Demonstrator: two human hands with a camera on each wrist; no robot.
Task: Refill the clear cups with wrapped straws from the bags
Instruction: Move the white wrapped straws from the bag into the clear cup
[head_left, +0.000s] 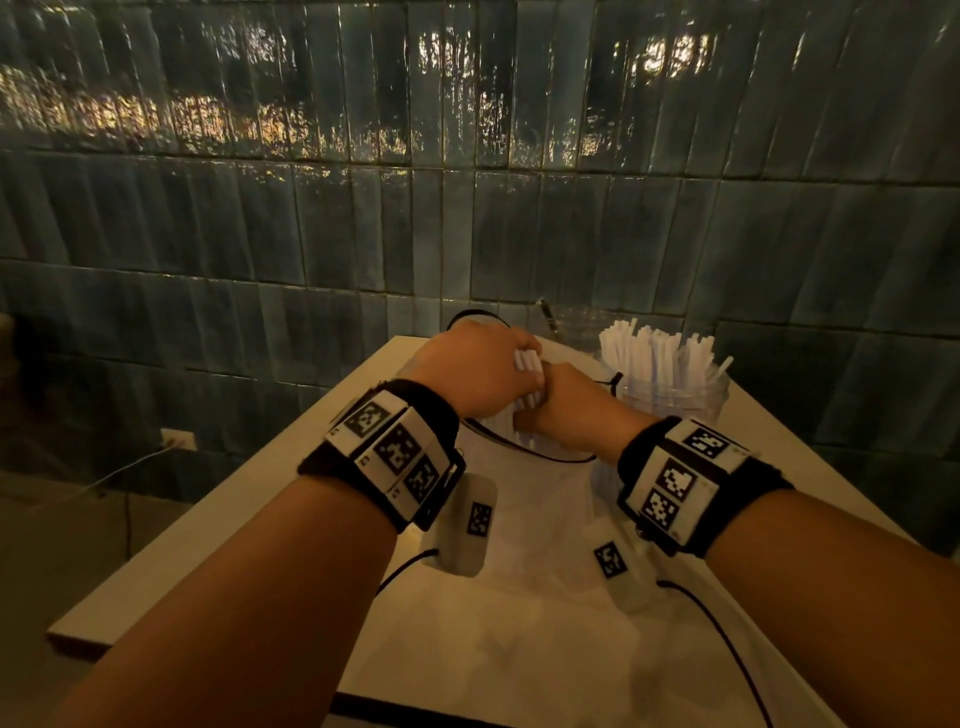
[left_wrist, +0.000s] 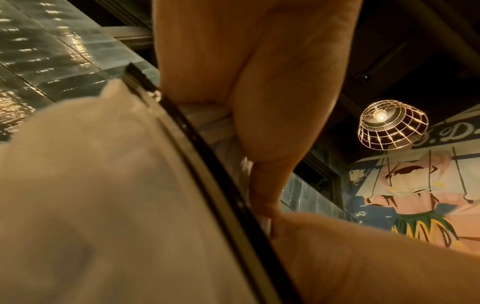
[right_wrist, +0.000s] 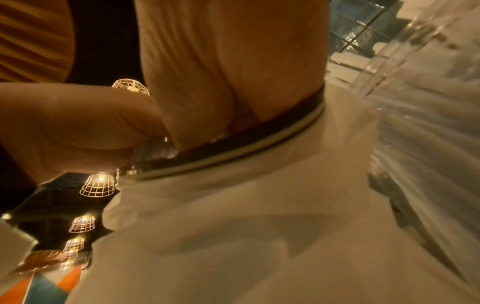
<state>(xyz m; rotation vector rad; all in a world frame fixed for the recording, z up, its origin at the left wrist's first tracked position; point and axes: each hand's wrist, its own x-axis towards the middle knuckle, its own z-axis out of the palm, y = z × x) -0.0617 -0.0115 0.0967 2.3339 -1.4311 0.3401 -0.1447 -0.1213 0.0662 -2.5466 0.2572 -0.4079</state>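
**Paper-wrapped straws: light, loose, easy to crush**

Paper-wrapped straws (head_left: 529, 364) sit bunched in the left hand (head_left: 475, 364), fingers curled round the bundle just above the bag mouth (head_left: 524, 449). Right hand (head_left: 563, 400) touches the left and pinches at the bundle's lower end; exact finger spread hidden. Judgement: near weightless, thin wrappers slide on each other and crease. Grip mid-bundle, firm but not squeezing. Full clear cup (head_left: 675, 395) stands just right.

Your right hand (right_wrist: 228, 67) is reaching over the bag's (right_wrist: 233, 226) black-edged mouth, fingers going inside, while your other hand (right_wrist: 78, 127) is pinching the rim. A clear cup (right_wrist: 428, 102) is standing just beside; caged lamps (right_wrist: 97, 185) are glowing overhead.
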